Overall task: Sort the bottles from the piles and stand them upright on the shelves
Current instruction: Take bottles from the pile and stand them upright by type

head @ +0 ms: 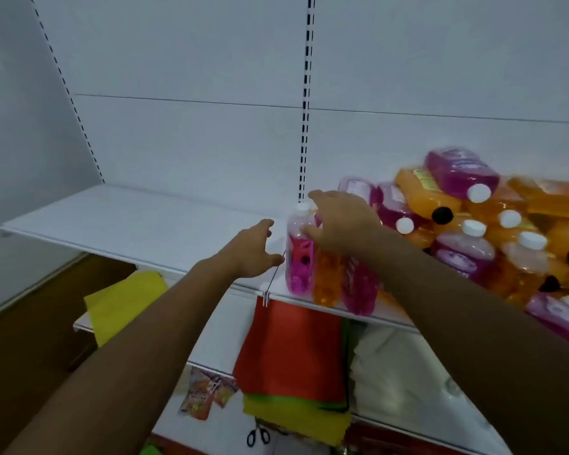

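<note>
The right hand [339, 224] pinches an upright pink bottle [299, 254] at the shelf [128, 218] edge. The left hand [253, 251] has its fingers spread, holding nothing. A nudge could topple the bottle off.

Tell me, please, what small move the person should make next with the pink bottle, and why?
Probably slide the pink bottle left onto the bare shelf: the right hand grips it upright beside the pile, and the open left hand waits there.

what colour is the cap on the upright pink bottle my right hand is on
White. The cap tops the pink bottle under the right hand, seen in the head view.
</note>
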`<state>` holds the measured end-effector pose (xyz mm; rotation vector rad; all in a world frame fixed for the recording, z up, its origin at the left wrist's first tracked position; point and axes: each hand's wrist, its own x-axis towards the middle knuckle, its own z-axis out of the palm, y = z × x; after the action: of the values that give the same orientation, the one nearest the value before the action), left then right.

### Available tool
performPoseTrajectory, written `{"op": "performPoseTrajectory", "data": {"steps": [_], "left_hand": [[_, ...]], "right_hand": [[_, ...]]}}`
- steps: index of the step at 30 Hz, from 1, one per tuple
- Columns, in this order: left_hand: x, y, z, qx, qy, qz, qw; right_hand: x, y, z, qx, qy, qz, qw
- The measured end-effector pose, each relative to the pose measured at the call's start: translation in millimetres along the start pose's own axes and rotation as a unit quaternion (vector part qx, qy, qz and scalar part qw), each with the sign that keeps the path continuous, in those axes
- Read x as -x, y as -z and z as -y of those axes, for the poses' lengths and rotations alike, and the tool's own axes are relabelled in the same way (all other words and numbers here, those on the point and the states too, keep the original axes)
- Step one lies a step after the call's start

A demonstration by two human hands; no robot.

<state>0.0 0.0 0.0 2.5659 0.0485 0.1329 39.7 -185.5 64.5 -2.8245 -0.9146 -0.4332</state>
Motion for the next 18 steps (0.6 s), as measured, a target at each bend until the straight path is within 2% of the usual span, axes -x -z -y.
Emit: {"op": "performPoseTrajectory", "data": {"steps": [4, 8, 13, 18], "left_hand": [[-18, -9, 7, 0.007, 0.007, 0.032, 0.999], [-31, -10, 25, 0.028, 0.010, 0.052, 0.998], [-39, 8, 52, 0.105, 0.020, 0.065, 0.992], [-35, 47, 90, 0.148, -0.013, 0.058, 0.987]], "right_hand": [[-27, -14, 6, 0.092, 0.013, 0.038, 0.995], [-47, -23, 21, 0.105, 0.009, 0.045, 0.993], [-69, -28, 52, 0.045, 0.010, 0.051, 0.998], [-101, -26, 81, -0.089, 0.028, 0.102, 0.990]]}}
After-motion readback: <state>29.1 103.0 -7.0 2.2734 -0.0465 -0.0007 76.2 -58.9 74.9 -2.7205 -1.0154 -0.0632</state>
